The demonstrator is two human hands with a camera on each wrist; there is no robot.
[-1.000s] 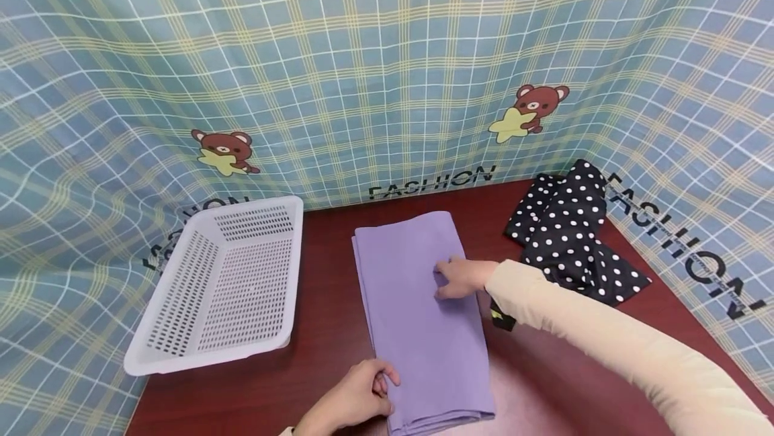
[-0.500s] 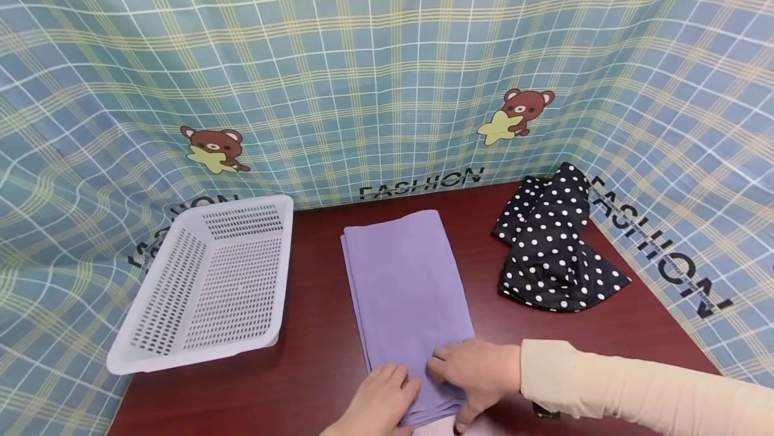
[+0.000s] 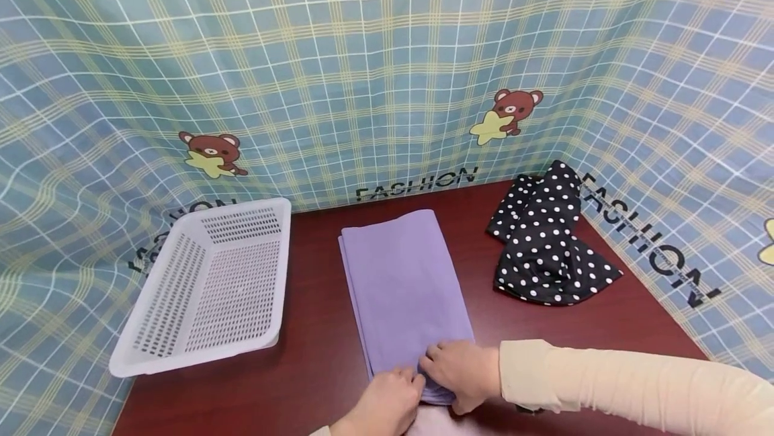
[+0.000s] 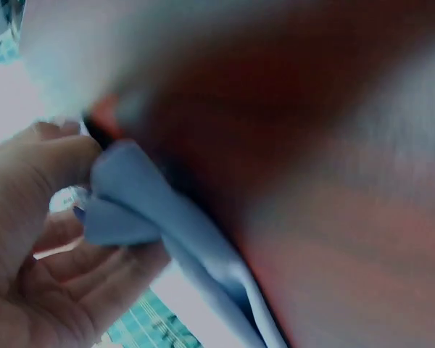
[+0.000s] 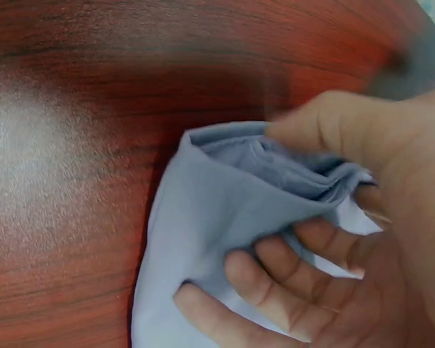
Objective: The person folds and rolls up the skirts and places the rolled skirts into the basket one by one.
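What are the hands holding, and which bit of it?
Both hands grip the folded purple cloth at its near end: the left hand pinches the near left corner, the right hand bunches the near right corner.

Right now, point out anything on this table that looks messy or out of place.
Only the polka-dot cloth stands out: it lies crumpled at the far right against the backdrop, unlike the neatly folded purple cloth, whose near edge both hands pinch. The white basket sits slightly skewed.
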